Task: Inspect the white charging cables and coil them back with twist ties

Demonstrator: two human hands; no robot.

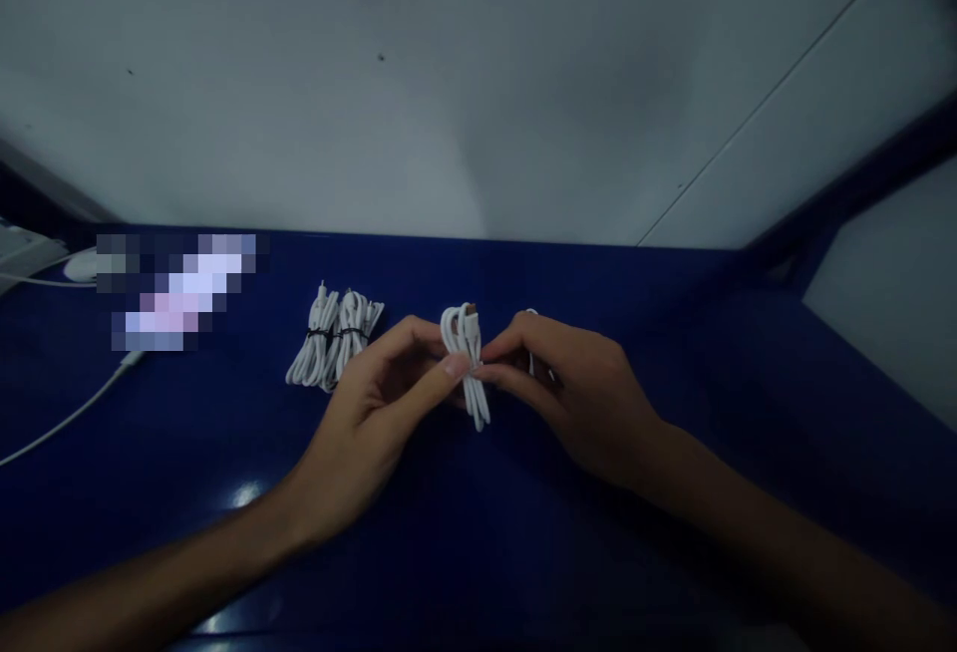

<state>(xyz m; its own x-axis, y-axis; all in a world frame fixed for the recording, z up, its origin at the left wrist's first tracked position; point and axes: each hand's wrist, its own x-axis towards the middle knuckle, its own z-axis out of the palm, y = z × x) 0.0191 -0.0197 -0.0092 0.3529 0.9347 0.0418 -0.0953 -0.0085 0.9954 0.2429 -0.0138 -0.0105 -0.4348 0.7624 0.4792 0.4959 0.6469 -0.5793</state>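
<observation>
A folded white USB cable (477, 398) stands upright in the pinch of my left hand (389, 383), above the blue table. Its plug, orange inside, points up at the top of the bundle. My right hand (575, 373) is closed, thumb and forefinger pressed together against the right side of the bundle's middle. Whatever those fingertips grip is too small to make out. Left of my hands lie bundled white cables (321, 343), bound at the waist with black ties. Another white cable (531, 363) shows partly behind my right hand, mostly hidden.
The glossy blue table (478, 552) meets a pale wall (374, 134) at the back. At the left, a blurred-out bright object (183, 293) has a white cord (67, 423) running from it. A blue frame bar (859, 183) slants along the right side.
</observation>
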